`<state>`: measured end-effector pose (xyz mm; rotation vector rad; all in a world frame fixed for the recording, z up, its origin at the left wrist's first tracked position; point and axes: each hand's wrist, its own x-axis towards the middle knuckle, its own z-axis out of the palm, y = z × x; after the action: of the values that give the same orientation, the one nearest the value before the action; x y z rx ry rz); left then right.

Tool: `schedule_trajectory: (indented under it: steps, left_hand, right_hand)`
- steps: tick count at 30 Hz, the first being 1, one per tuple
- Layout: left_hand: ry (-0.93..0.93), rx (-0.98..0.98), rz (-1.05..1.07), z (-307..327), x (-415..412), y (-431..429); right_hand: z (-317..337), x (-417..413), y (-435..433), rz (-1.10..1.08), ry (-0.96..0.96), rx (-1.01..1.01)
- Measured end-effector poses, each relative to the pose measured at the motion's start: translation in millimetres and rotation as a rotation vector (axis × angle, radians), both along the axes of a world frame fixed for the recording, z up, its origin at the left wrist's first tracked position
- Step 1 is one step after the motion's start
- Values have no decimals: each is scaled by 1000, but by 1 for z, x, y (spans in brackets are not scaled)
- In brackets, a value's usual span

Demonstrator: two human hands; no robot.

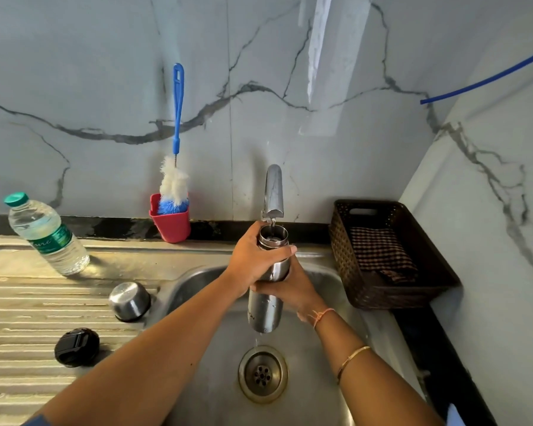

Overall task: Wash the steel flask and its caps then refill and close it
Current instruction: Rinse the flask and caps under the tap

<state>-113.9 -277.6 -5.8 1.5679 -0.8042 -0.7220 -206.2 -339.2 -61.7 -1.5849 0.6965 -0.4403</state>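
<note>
Water from the tap [273,192] seems to run, thinly, into the steel flask [263,315], held upright at frame centre over the sink [305,395]. Left hand [256,256] wraps its neck; right hand [290,290] grips its middle just below. Best keep the mouth centred under the spout, fill partway, then swirl. Steel cap [130,301] and black cap [77,346] lie lower left on the drainboard [28,302].

Ribbed stainless-steel worktop [28,302] left of sink basin [320,395]. On it:
- clear plastic water bottle [48,238], green cap, upright, rear left
- domed steel cap [130,301], mouth down, at basin edge
- round black plastic cap [77,346], nearer front

Red plastic holder [170,226] on back ledge. Dark woven basket [382,290] right of basin.
</note>
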Motion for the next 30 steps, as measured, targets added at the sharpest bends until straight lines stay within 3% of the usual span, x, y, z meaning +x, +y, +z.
schedule_trajectory:
  steps: [4, 8, 13, 20, 26, 30]
  left_hand:
    - [17, -16, -81, 8, 7, 3]
    - [-79, -17, -130, 7, 7, 4]
    - [-111, -26, -168, 2, 5, 1]
    - [-48, -6, 30, 5, 9, -11]
    - [-116, 73, 74, -2, 9, -10]
    - [-51, 72, 90, 1, 11, -11]
  right_hand:
    - [4, 4, 8, -89, -24, -65]
    - [3, 6, 15, -189, -78, -126]
    - [1, 3, 11, -190, -77, -161]
    - [13, 12, -7, -91, 58, -148]
    - [7, 11, -10, -2, 155, -104]
    - [9, 11, -15, 11, 207, -127]
